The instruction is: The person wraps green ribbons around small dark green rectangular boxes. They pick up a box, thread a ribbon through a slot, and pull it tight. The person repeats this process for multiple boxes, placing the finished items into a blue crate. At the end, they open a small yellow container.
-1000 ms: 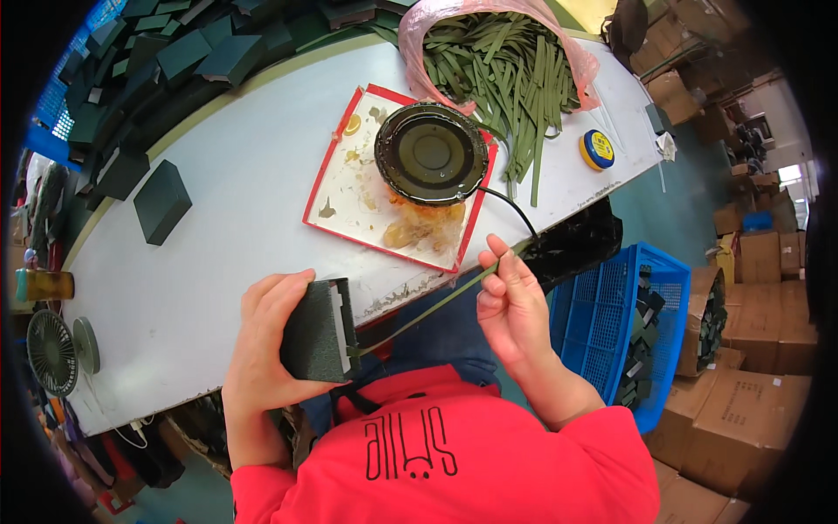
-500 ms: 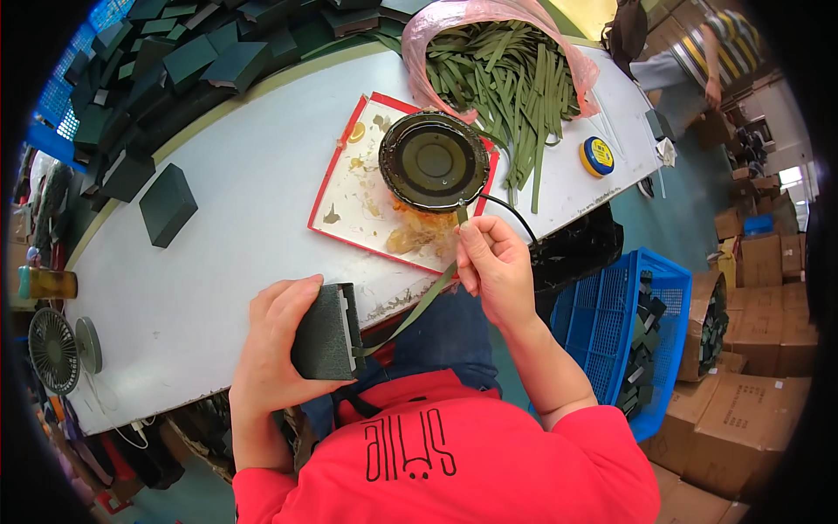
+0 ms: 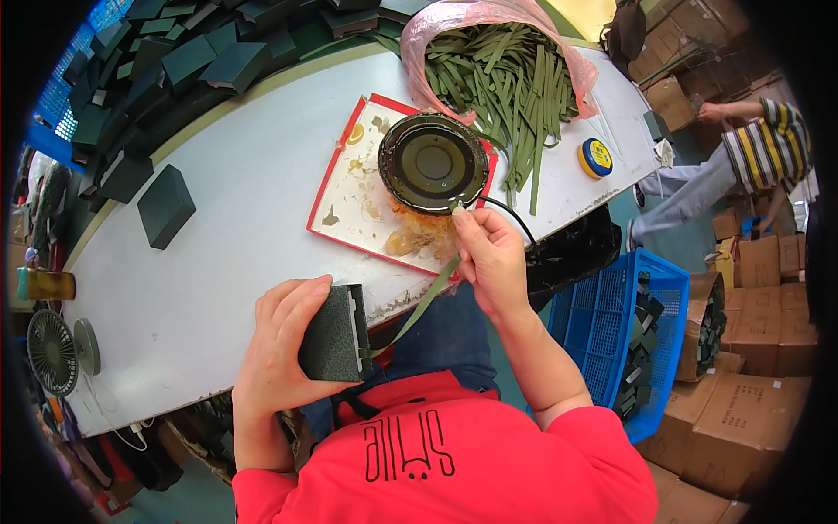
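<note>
While left hand (image 3: 278, 345) grips a green box (image 3: 330, 342), right hand (image 3: 494, 258) pinches green ribbon (image 3: 425, 307) at the glue pot (image 3: 387, 181); looks like gluing, next probably calls for steady fingers.

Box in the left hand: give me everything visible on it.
The box is block-shaped and dark green, with a finely mottled covering that looks like textured paper; pale, uneven material shows along its right edge. It sits slightly tilted in the left hand's grip, fingers at the far side, thumb at the near side, by the table's front edge. A green ribbon runs from its lower right to the right hand. Its underside is hidden.
</note>
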Demonstrator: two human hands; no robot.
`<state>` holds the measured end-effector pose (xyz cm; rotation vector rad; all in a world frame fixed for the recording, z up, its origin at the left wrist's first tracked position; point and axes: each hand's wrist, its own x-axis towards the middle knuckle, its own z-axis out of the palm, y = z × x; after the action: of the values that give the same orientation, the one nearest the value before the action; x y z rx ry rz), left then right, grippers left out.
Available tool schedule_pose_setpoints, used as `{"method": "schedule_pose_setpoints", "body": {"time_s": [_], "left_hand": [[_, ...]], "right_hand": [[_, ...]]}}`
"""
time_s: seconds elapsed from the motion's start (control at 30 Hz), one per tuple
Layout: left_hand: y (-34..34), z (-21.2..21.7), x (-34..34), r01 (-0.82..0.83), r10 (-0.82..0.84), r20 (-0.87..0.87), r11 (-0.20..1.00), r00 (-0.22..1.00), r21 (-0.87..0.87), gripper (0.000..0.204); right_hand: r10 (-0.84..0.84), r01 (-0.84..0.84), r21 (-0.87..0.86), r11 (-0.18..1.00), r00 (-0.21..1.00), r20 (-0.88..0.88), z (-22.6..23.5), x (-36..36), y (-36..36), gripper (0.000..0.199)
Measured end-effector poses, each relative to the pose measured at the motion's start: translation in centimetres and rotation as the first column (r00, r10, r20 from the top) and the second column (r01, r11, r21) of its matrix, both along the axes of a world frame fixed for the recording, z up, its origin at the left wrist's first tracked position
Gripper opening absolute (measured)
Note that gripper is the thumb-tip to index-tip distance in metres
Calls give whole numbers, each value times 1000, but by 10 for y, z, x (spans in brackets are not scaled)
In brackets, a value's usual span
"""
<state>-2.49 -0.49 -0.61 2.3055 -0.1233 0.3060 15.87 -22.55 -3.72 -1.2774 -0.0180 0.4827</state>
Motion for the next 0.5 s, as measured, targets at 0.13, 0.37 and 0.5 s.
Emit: {"method": "schedule_pose_setpoints", "body": {"time_s": [0.13,0.37,0.5], "left_hand": [[-1,-1,0,-2,2,-7,1000,1000,-6,100],[0,-2,1,4,-4,1,1000,1000,-9,102],[2,2,3,1,-1,-17,1000,1000,-9,101]], "right_hand": [[1,-1,-10,1000,1000,-6,0,1,0,23],[55,-55,0,998,998,-28,4,-8,-8,19],[107,-107,9,994,994,-1,14,-27,-15,15]]}}
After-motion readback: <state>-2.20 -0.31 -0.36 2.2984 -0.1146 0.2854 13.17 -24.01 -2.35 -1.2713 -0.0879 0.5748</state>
